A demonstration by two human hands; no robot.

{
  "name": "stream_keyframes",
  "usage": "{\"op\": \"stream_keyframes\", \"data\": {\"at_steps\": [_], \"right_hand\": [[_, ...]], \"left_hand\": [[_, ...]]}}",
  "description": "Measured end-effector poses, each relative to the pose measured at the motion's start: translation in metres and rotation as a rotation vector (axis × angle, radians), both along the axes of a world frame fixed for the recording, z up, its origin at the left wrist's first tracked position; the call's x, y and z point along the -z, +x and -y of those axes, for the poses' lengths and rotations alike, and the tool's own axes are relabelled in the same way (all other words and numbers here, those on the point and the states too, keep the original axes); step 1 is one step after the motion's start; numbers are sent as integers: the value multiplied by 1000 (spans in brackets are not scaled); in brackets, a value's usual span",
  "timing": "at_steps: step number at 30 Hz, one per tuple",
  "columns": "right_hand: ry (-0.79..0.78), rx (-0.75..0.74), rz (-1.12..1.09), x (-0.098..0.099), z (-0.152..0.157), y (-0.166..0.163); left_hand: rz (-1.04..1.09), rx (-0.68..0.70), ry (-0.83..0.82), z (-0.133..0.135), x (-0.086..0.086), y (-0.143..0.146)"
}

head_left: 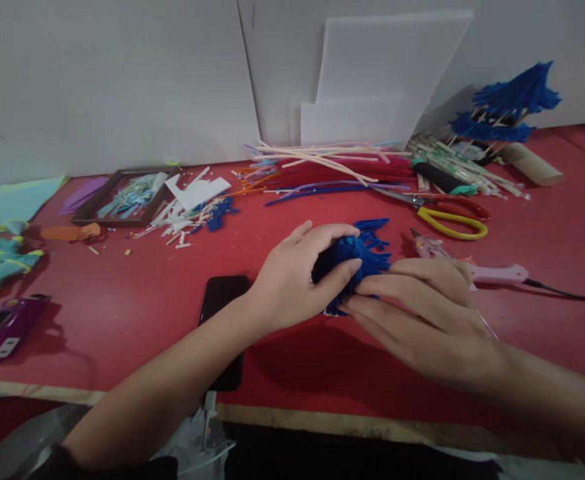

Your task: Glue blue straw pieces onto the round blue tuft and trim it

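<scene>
Between my hands is a blue fuzzy piece, which looks made of pipe cleaners with strands fanning out on its right side. My left hand is curled round it from the left, thumb and fingers pressed on the blue strands. From the lower right my right hand pinches its lower edge with bent fingers. The underside of the piece is hidden by both hands. Right of my right hand lies a pink glue gun with a black cord. Scissors with yellow and red handles rest behind it.
A black phone lies under my left forearm. Loose pipe cleaners are heaped at the back. A blue tiered model stands back right, near a cardboard tube. A brown tray of scraps and a purple device are at left.
</scene>
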State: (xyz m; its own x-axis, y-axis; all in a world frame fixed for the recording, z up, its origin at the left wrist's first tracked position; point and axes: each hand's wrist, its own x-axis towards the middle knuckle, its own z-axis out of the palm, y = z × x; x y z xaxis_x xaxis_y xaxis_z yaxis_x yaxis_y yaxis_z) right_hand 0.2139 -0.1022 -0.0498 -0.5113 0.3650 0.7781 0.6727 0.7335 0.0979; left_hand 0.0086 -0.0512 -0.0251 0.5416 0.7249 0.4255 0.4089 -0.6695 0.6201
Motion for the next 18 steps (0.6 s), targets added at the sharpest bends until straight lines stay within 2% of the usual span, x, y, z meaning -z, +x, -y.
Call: {"op": "stream_keyframes", "data": {"at_steps": [4,18], "right_hand": [[34,37,-6,3,0,2],[45,4,-11,4,0,1]], "left_hand": [[-2,-5,-11,0,0,0],[7,-29,-23,0,1,2]]}}
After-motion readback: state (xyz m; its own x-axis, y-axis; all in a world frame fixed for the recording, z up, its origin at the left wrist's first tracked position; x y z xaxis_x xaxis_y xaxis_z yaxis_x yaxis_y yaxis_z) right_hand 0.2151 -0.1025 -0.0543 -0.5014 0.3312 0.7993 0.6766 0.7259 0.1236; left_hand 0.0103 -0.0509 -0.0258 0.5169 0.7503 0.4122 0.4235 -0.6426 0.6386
